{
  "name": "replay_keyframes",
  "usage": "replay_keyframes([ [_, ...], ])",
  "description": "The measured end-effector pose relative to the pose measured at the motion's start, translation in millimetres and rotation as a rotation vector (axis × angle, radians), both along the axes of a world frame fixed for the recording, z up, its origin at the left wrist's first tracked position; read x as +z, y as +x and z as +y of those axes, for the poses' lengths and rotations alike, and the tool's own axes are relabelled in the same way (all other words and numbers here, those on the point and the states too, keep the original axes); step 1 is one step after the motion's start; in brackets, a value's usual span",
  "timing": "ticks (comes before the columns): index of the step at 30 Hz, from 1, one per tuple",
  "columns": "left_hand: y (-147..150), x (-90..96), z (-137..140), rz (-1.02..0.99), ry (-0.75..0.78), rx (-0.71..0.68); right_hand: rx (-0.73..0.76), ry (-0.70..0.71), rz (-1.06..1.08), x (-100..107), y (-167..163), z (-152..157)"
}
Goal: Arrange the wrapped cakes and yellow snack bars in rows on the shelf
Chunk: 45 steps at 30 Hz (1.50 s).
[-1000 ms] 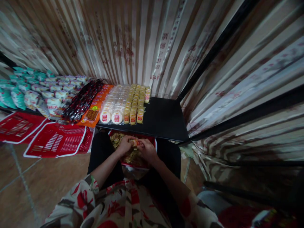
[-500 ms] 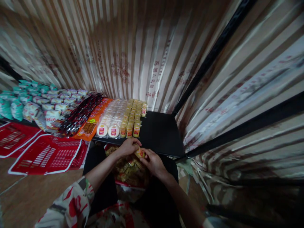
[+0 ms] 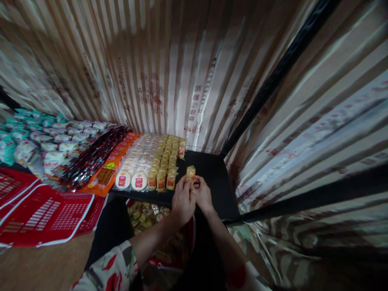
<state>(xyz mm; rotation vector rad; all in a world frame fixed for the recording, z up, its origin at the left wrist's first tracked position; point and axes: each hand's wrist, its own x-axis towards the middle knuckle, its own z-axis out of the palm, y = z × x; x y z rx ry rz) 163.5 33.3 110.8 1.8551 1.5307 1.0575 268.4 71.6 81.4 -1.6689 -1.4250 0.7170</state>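
Note:
Both my hands meet over the black shelf [image 3: 216,171], fingers closed around one small yellow wrapped snack [image 3: 190,173] that stands upright between them. My left hand [image 3: 183,200] grips its lower left side. From the right, my right hand [image 3: 203,195] pinches it near the base. Left of the hands, rows of matching yellow snack packs [image 3: 166,163] stand on the shelf. Beside those lie rows of round white crackers [image 3: 139,180] in clear wrap. Below my forearms, between my knees, a red-edged container [image 3: 191,234] holds many more yellow packs; my arms hide part of it.
Further left on the shelf are an orange snack bag [image 3: 104,176], dark shiny packets [image 3: 95,155], white bags [image 3: 53,161] and teal bags [image 3: 7,148]. Red baskets [image 3: 65,212] with white handles sit below at left. Pleated curtains and a slanting black pole [image 3: 273,81] stand behind.
My hands have moved up and forward from above the container to over the shelf, carrying the yellow snack with them. The view has shifted slightly.

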Motion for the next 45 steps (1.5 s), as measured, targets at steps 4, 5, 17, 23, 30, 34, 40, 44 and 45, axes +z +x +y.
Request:
replay_keyframes([
  [4,20.7,-29.3,24.6,-0.157,-0.160,0.150,-0.034,-0.011,-0.011,-14.1,-1.7,43.1],
  [5,24.4,-34.3,32.6,-0.196,-0.186,0.167,-0.033,-0.009,-0.025,-17.0,-2.5,53.3],
  [17,44.1,-66.0,111.3,-0.415,-0.170,0.259,-0.015,0.081,-0.302,-43.8,-14.6,132.1],
  [23,39.6,-68.2,116.9,-0.476,-0.183,0.215,0.010,0.111,-0.277,-50.9,-15.1,141.2],
  [30,40.9,-70.7,122.1,-0.603,-0.212,0.189,0.025,0.154,-0.187,-49.1,-12.8,136.4],
  [34,43.3,-69.5,126.9,-0.631,-0.226,0.243,-0.002,0.139,-0.203,-49.2,-13.9,139.0],
  [40,43.1,-70.4,129.2,-0.623,-0.228,0.240,0.076,0.185,-0.184,-55.2,-12.0,144.3],
  [44,42.8,-73.2,128.4,-0.597,-0.229,0.227,0.066,0.171,-0.159,-55.3,-12.0,143.3],
  [45,42.8,-73.4,128.5,-0.601,-0.228,0.227,0.061,0.167,-0.152,-54.9,-12.2,143.1],
])
